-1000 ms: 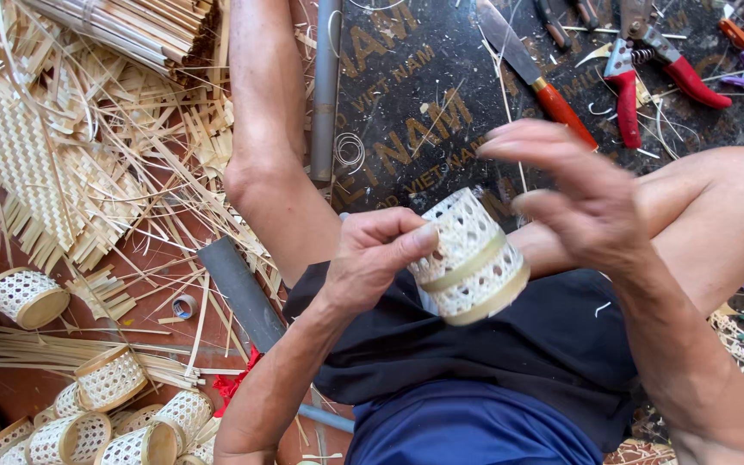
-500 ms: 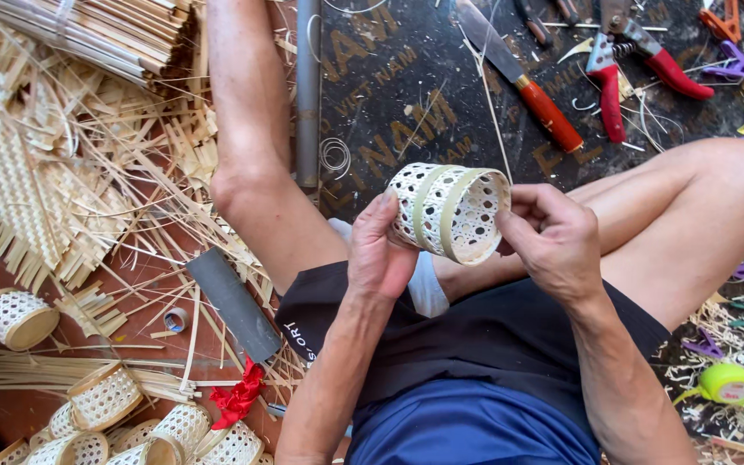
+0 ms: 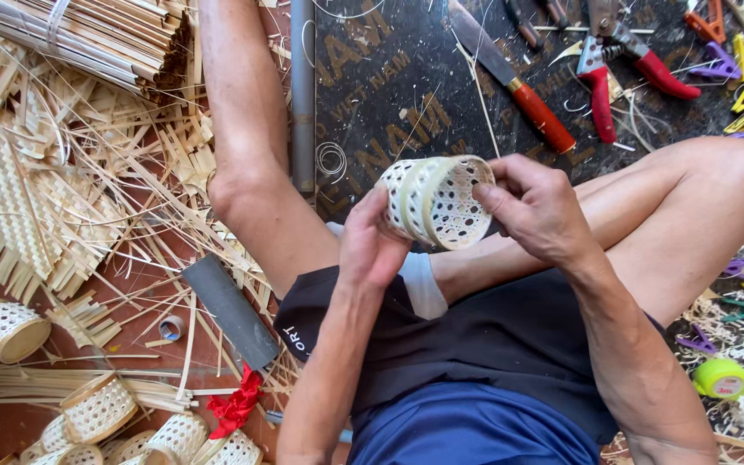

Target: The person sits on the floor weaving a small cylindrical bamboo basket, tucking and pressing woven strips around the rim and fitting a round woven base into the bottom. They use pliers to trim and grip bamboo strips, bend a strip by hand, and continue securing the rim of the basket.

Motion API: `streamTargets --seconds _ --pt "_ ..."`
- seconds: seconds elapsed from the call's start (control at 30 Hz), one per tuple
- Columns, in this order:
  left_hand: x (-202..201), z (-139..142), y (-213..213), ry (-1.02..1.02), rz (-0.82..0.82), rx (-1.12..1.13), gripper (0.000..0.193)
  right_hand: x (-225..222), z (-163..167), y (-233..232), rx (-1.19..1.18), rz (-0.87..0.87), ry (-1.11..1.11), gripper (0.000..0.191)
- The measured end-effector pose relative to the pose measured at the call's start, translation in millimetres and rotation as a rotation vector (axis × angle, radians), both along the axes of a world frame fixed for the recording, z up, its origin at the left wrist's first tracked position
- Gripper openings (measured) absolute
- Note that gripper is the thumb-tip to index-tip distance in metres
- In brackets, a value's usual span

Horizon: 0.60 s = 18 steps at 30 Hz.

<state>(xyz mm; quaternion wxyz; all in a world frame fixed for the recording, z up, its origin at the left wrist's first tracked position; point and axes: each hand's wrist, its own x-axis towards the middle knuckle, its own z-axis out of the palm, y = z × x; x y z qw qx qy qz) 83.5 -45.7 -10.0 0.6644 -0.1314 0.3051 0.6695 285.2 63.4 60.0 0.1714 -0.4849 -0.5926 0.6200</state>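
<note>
A single head-worn camera is looking steeply down from above onto the seated person's lap and crossed legs, sitting close enough that the left hand [image 3: 372,245] and right hand [image 3: 537,211] are filling the middle of the frame. The forearms are entering from the bottom edge. The floor is spreading outward toward the top and both sides. With only this one view running, no second camera is sharing any part of the scene
</note>
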Motion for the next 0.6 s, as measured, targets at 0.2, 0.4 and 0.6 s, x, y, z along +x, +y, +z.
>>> streamTargets --seconds 0.2,0.4,0.6 --pt "0.0 -41.5 47.5 0.457 -0.221 -0.268 0.035 -17.6 -20.7 21.0 0.561 -0.089 -0.359 0.021" --pt "3.6 -30.4 19.1 0.745 -0.058 -0.24 0.035 -18.8 -20.7 13.1 0.514 -0.175 -0.324 0.033" --pt "14.6 -13.2 2.0 0.835 -0.027 -0.141 0.033 35.9 -8.9 166.9 0.912 -0.283 -0.386 0.022"
